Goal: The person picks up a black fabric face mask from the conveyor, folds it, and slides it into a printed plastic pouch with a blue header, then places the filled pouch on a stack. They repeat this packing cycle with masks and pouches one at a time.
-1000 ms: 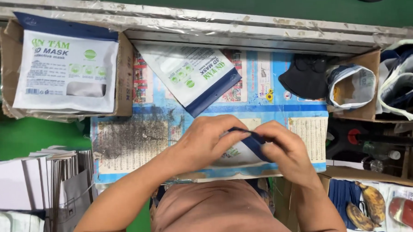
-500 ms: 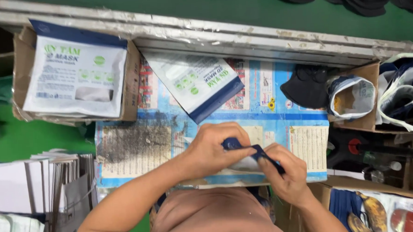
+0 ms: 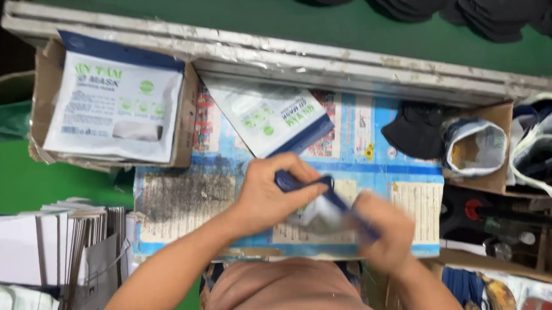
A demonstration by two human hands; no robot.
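a flat pouch [image 3: 318, 203] with a dark blue edge is held between both hands just above the printed paper sheet [image 3: 185, 202] covering the table. its long axis runs from upper left to lower right, from the left hand [image 3: 271, 195] toward the right hand [image 3: 385, 231]. the left hand is clenched on the blue edge; the right hand is blurred, so its grip cannot be told. 1 more pouch [image 3: 268, 115] lies just beyond, and a cardboard box [image 3: 46, 84] of pouches sits to the far left. dark masks [image 3: 414, 130] lie to the right.
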